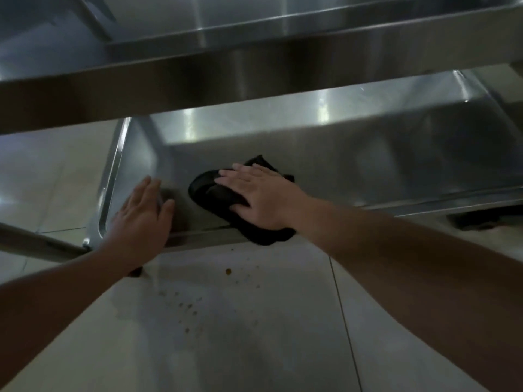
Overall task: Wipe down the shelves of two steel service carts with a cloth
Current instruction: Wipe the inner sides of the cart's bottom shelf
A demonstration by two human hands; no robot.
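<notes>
1. Right hand (263, 198): fingers straight, palm pressing the black cloth (218, 190) flat on the bottom shelf (368, 171), at 9 o'clock of the shelf's middle, one corner draped over the near rim.
2. Left hand (144, 213): open, resting on the shelf's near-left corner, at 9 o'clock of the cloth, apparently bracing the cart.
3. Recommended: keep even palm pressure; wipe in overlapping strokes toward 3 o'clock; work into the rounded corners.
4. Shelf: brushed steel, smooth, reflective, raised rim. Cloth: soft, crumpled. Floor tiles (254, 321): pale, glossy, spotted with brown specks.
</notes>
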